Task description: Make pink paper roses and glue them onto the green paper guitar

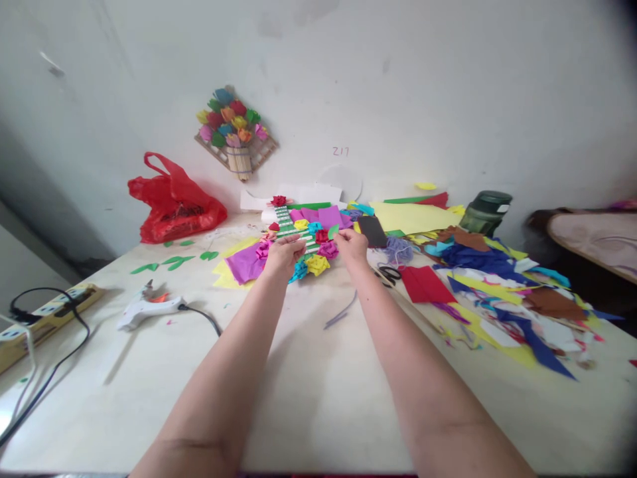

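My right hand (354, 247) pinches a green paper leaf (333, 232) between thumb and fingertips, just above a cluster of paper flowers. My left hand (287, 253) is at the left side of that cluster, its fingers drawn together; what lies between them is too blurred to make out. Between and around my hands sit crumpled paper flowers: a yellow one (317, 265), a blue one (299, 270) and a magenta one (328, 249). They rest about a green-and-white striped frame (283, 218), partly hidden by my left hand. Purple paper (245, 263) lies under my left wrist's far side.
At left lie a white glue gun (152, 310), loose green leaves (176, 261), a power strip (50, 318) and a red bag (174, 209). Rightward are black scissors (389, 273), purple yarn (398, 250), a dark phone-like slab (372, 232), paper scraps (527, 305) and a green bottle (485, 212).
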Demonstrator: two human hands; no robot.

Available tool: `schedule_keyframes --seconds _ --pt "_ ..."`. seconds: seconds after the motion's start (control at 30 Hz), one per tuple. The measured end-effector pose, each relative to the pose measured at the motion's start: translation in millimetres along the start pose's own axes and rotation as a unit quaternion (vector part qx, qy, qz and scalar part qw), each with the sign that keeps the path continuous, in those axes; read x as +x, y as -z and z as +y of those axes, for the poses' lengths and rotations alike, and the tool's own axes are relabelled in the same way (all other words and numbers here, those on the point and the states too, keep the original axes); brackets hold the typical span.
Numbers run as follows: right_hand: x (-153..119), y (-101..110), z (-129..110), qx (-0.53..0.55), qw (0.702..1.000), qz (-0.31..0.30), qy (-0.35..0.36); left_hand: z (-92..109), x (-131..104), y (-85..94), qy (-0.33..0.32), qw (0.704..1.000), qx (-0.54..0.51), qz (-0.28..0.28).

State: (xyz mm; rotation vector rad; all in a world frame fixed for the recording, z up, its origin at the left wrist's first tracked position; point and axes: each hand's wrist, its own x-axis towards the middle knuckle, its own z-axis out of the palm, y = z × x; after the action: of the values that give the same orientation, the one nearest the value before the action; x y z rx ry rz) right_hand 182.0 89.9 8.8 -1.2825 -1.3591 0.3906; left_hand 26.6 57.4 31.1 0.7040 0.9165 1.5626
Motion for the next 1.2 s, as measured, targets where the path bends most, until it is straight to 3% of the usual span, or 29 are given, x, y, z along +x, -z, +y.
schedule_keyframes --seconds 0.17,0.3,0.6,0.73,1.07,1.2 --pt "5.5 7.5 10.2 0.152 0.981 -0.014 -0.121 -0.9 -13.9 -7.5 0.061 0.987 0.068 -0.129" --pt "3.5 18.7 3.5 0.219 0.959 -0.036 -0.176 -14.0 -23.3 -13.8 0.089 0.983 0.109 -0.120" --pt "-4.7 35.5 -10.5 0.311 0.890 -0.284 -0.176 -24.9 -27.1 -22.9 0.022 0.969 0.147 -0.196" --pt "-4.9 38.0 -8.8 0.309 0.868 -0.342 -0.184 -28.1 -22.7 -15.3 0.008 0.963 0.172 -0.206" --pt "-1.9 33.2 -6.4 0.328 0.882 -0.285 -0.180 -28.0 -25.0 -11.3 0.026 0.952 0.177 -0.248" --pt "-1.2 35.1 -4.2 0.313 0.878 -0.319 -0.169 -28.2 -25.0 -9.3 0.029 0.949 0.178 -0.260"
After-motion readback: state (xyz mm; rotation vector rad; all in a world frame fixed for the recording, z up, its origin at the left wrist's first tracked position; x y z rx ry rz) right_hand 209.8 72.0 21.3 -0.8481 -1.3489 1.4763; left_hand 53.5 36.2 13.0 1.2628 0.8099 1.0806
